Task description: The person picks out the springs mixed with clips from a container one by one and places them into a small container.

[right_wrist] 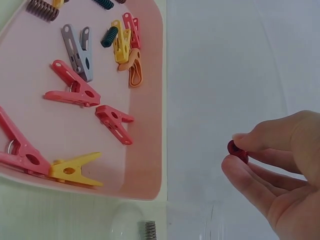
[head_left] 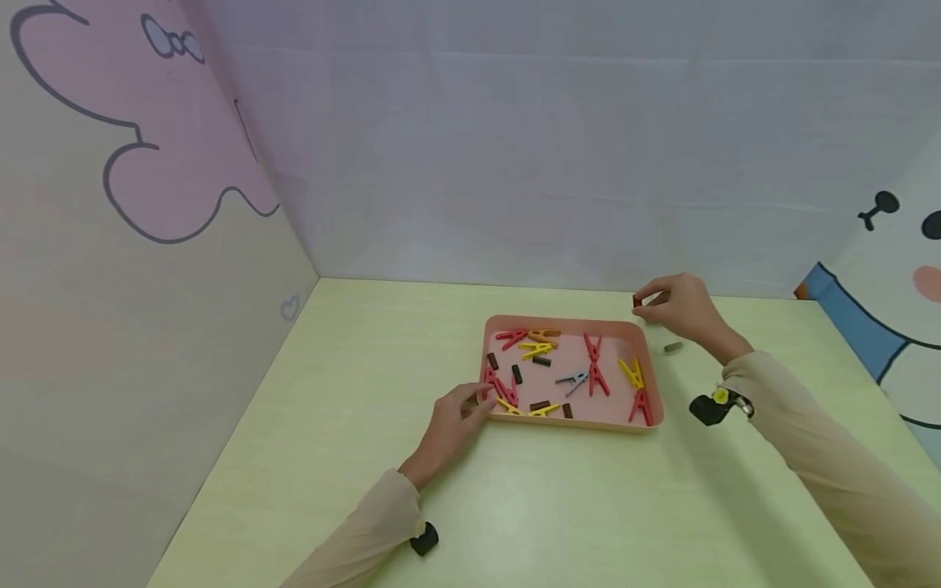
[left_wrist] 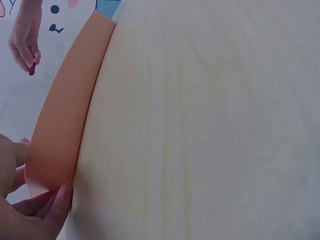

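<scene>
A small red spring [right_wrist: 238, 151] is pinched between the thumb and fingertips of my right hand [head_left: 678, 309], raised past the back right corner of the pink tray [right_wrist: 145, 165]. My left hand [head_left: 453, 425] grips the tray's near left corner; in the left wrist view its fingers bend about the orange-pink wall [left_wrist: 70, 100]. Inside the tray lie red, yellow, orange and grey clothespins, among them a grey clothespin [right_wrist: 78, 52] and a yellow clothespin [right_wrist: 75, 172]. Several dark springs are scattered between them, such as a green spring [right_wrist: 109, 37] and a brown spring [right_wrist: 43, 10].
A clear, see-through container [right_wrist: 125, 220] stands beside the tray's right end, with a metallic spring [right_wrist: 150, 230] seen at it. The pale wooden table [head_left: 559, 506] meets a white backdrop [head_left: 515, 180] behind and a printed panel [head_left: 243, 343] at left.
</scene>
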`<state>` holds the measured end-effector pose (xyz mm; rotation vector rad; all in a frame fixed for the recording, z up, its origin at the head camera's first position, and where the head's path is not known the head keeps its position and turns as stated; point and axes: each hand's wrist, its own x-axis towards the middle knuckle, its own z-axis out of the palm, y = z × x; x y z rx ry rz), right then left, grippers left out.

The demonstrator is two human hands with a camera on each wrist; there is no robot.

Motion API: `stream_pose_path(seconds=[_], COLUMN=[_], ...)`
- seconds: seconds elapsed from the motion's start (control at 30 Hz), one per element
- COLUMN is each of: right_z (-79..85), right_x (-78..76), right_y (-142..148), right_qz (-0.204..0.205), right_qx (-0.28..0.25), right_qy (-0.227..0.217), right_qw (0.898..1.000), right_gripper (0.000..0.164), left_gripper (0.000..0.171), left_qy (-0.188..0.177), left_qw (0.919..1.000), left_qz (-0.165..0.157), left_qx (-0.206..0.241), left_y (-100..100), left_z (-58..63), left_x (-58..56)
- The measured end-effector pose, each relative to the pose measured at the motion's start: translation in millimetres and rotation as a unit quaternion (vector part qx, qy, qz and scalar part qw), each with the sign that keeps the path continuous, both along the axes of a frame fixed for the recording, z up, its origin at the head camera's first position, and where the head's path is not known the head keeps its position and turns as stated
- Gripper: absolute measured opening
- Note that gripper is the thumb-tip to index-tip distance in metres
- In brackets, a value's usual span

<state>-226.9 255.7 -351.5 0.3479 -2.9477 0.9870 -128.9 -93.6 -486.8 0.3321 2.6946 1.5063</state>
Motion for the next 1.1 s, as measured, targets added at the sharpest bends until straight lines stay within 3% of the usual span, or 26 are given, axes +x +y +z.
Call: stream_pose_path(seconds=[1.1], right_z=[-2.7], right_x=[-18.3], right_y=[27.6], right_qz=[-0.020], right_qx=[-0.007], right_qy=[0.004], right_qw=[1.000], right_gripper=[0.030], left_gripper=[0.039], left_qy=[-0.001], left_qw=[1.0000], left_qz=[0.001], left_qx=[0.006], left_y=[-0.1], left_z=[1.9], left_x=[1.5])
